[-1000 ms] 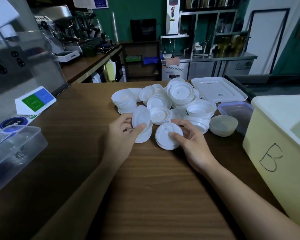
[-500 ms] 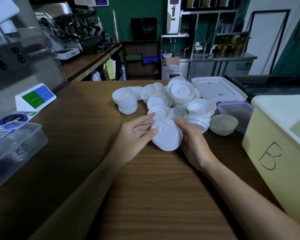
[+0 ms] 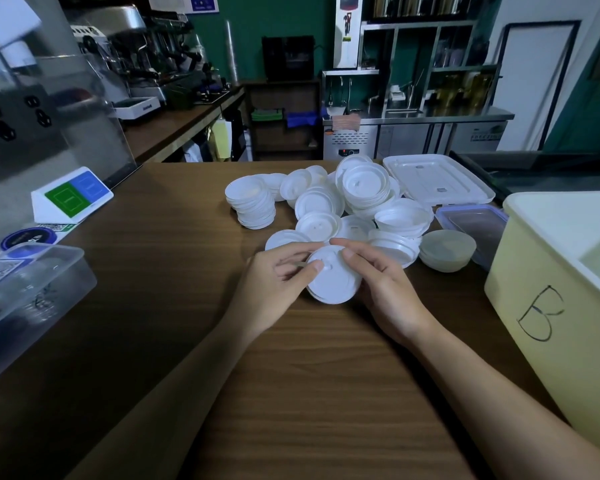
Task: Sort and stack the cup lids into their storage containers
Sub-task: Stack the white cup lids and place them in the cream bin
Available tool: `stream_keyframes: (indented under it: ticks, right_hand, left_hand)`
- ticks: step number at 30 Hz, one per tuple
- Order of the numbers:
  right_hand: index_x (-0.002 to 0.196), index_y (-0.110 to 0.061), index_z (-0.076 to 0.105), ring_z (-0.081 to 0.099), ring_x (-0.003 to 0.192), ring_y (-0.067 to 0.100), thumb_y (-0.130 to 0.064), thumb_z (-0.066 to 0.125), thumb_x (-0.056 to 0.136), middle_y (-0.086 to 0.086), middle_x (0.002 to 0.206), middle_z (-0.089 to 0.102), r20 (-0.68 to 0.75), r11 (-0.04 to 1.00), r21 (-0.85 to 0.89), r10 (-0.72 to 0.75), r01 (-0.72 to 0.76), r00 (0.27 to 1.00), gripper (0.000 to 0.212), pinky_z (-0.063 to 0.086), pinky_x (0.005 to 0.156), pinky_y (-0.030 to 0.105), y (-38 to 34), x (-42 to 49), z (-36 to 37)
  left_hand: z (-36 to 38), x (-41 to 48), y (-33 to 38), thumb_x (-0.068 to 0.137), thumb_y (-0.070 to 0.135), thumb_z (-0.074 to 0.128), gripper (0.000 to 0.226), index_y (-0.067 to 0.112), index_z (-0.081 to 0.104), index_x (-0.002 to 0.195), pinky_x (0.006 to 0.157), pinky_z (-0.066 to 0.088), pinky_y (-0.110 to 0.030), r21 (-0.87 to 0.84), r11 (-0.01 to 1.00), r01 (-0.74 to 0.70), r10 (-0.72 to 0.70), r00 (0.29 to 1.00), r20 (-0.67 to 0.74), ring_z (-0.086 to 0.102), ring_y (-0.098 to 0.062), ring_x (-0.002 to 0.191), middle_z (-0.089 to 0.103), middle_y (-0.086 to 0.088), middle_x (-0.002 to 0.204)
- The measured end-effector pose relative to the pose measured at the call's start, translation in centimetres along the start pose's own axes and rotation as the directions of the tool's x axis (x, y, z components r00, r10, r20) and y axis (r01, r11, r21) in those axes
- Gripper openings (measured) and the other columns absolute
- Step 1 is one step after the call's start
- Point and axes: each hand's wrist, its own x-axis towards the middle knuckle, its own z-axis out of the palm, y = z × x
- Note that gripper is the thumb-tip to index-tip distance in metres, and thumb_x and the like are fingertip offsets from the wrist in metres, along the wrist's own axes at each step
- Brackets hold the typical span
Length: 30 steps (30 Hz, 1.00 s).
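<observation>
Head view
Left hand (image 3: 274,282): fingers (image 3: 291,249) curled round the left edge of a small lid stack (image 3: 333,284); thumb tip pressed on the top lid.
Right hand (image 3: 390,289): fingers curled round the right edge of the same stack; thumb on the top face, forefinger reaching over the far rim.
Lid stack: a few round white plastic lids, nested, matte, with a raised rim and a small moulded mark on top. It is gripped between both hands near the tabletop (image 3: 291,393); I cannot tell whether it touches the wood.
Lid pile (image 3: 321,202): just behind the hands, white discs in leaning stacks and loose singles, some face up, some rim up.
Pale lids (image 3: 447,249): translucent, domed, at the pile's right edge.
Yellow bin (image 3: 534,306): at right, smooth plastic, with a hand-drawn "B" on its side.
Flat tray lid (image 3: 433,178): white, rectangular, ribbed, behind the pile.
Clear box (image 3: 32,289): at left, see-through thin plastic.
Tabletop: dark wood grain.
</observation>
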Motion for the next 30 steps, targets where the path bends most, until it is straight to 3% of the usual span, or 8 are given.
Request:
stream_keyframes:
  ticks: [5,10,13,16,19,22,26,30]
  right_hand:
    - [0.136,-0.008,0.068,0.062,0.135,0.028,-0.026,0.062,0.102,0.011,0.136,0.071,0.008,0.999,-0.037,-0.009,0.009,1.0,0.039,0.037,0.124,0.055,0.1,0.0,-0.1]
    - [0.137,-0.018,0.069,0.06,0.137,0.024,-0.032,0.063,0.099,0.005,0.139,0.07,-0.005,0.993,-0.106,-0.058,0.058,0.998,0.04,0.037,0.124,0.056,0.2,0.0,-0.2]
    - [0.132,-0.018,0.072,0.062,0.135,0.025,-0.034,0.065,0.098,0.004,0.134,0.073,-0.04,0.99,-0.12,-0.074,0.069,0.996,0.038,0.037,0.123,0.057,0.5,0.0,-0.3]
    - [0.128,-0.017,0.074,0.065,0.13,0.025,-0.035,0.067,0.094,0.006,0.129,0.075,-0.092,0.997,-0.066,-0.051,0.045,0.994,0.039,0.04,0.122,0.055,0.6,0.3,-0.3]
    - [0.124,-0.018,0.076,0.067,0.127,0.023,-0.032,0.072,0.091,0.005,0.125,0.077,-0.124,0.999,-0.033,-0.016,0.012,0.992,0.036,0.042,0.121,0.051,0.5,0.4,-0.3]
    - [0.126,-0.016,0.074,0.07,0.122,0.027,-0.014,0.075,0.095,0.007,0.122,0.078,-0.114,0.998,-0.069,-0.02,0.013,0.993,0.031,0.046,0.118,0.051,0.7,0.4,-0.4]
    - [0.126,-0.013,0.073,0.07,0.12,0.03,-0.004,0.072,0.096,0.01,0.121,0.078,-0.12,0.996,-0.086,-0.023,0.013,0.993,0.031,0.048,0.116,0.05,0.8,0.5,-0.6]
    - [0.125,-0.016,0.074,0.071,0.119,0.029,-0.007,0.074,0.095,0.009,0.12,0.078,-0.112,0.995,-0.093,-0.034,0.024,0.993,0.032,0.049,0.115,0.051,1.0,0.6,-0.6]
  left_hand:
    - [0.1,-0.1,0.1,0.094,0.011,0.077,0.028,0.015,0.076,0.121,0.084,0.055,-0.017,-0.027,1.0,0.008,-0.009,1.0,-0.026,0.076,-0.009,0.099,0.08,0.008,0.105]
    - [0.2,0.0,0.2,0.091,0.012,0.08,0.029,0.015,0.077,0.12,0.084,0.058,-0.018,0.023,1.0,-0.013,0.014,0.998,-0.058,0.076,-0.008,0.098,0.08,0.009,0.106]
    - [-0.3,0.0,0.3,0.09,0.018,0.081,0.028,0.016,0.079,0.118,0.087,0.055,-0.014,0.244,0.958,-0.149,0.181,0.977,-0.116,0.073,-0.002,0.099,0.078,0.011,0.108]
    - [-1.9,0.7,-0.5,0.089,0.019,0.082,0.024,0.017,0.079,0.112,0.092,0.046,-0.012,0.537,0.803,-0.259,0.373,0.921,-0.113,0.067,-0.004,0.103,0.076,0.01,0.109]
    - [-3.2,1.0,-2.3,0.09,0.015,0.079,0.023,0.019,0.078,0.112,0.096,0.051,-0.027,0.642,0.734,-0.221,0.262,0.965,0.032,0.068,-0.014,0.106,0.077,0.007,0.109]
    - [-3.4,1.2,-3.1,0.093,0.015,0.07,0.011,0.017,0.079,0.1,0.077,0.058,-0.045,0.656,0.71,-0.258,0.242,0.963,0.117,0.07,-0.018,0.087,0.077,0.005,0.093]
    - [-3.4,1.4,-2.7,0.088,0.004,0.078,0.018,0.015,0.08,0.102,0.074,0.058,-0.041,0.641,0.717,-0.273,0.277,0.956,0.096,0.07,-0.012,0.084,0.077,0.005,0.094]
    - [-3.2,1.3,-2.2,0.077,0.0,0.086,0.019,0.012,0.079,0.091,0.071,0.051,-0.023,0.585,0.788,-0.192,0.255,0.967,-0.027,0.062,-0.01,0.074,0.071,0.004,0.08]
